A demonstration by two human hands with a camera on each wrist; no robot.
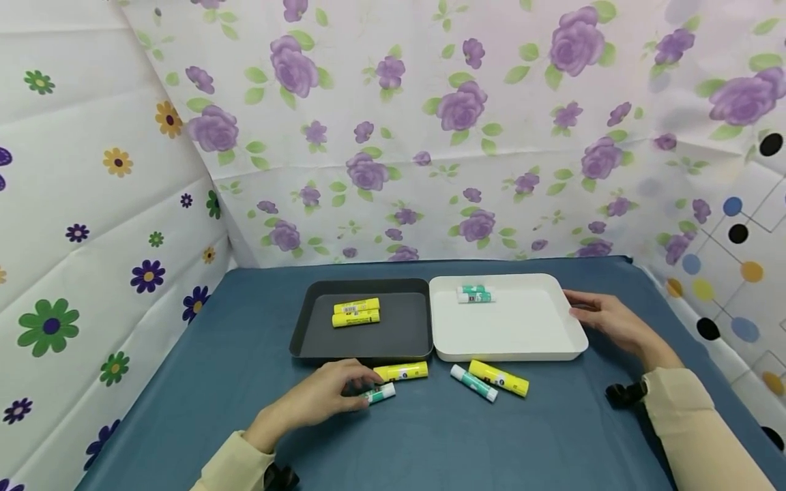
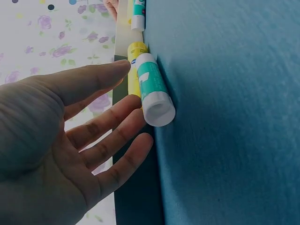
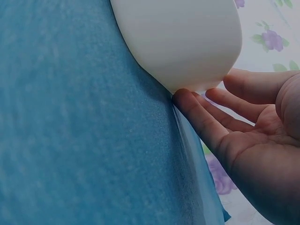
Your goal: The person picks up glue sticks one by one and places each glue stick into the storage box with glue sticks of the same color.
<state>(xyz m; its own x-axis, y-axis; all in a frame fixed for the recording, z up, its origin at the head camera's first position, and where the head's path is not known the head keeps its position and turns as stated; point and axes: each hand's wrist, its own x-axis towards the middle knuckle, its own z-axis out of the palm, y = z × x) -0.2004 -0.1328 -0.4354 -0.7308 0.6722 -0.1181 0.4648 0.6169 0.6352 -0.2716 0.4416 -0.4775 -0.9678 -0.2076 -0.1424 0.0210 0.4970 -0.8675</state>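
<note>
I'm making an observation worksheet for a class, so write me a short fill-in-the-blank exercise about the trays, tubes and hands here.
1. The dark tray holds two tubes, both mainly ____ in color.
2. The white tray holds exactly ____ small green-and-white tubes.
3. The person's ____ hand touches the side of the white tray.
4. Counting every loose tube lying outside the trays on the blue cloth, there are ____.

Missing words: yellow; two; right; four.
</note>
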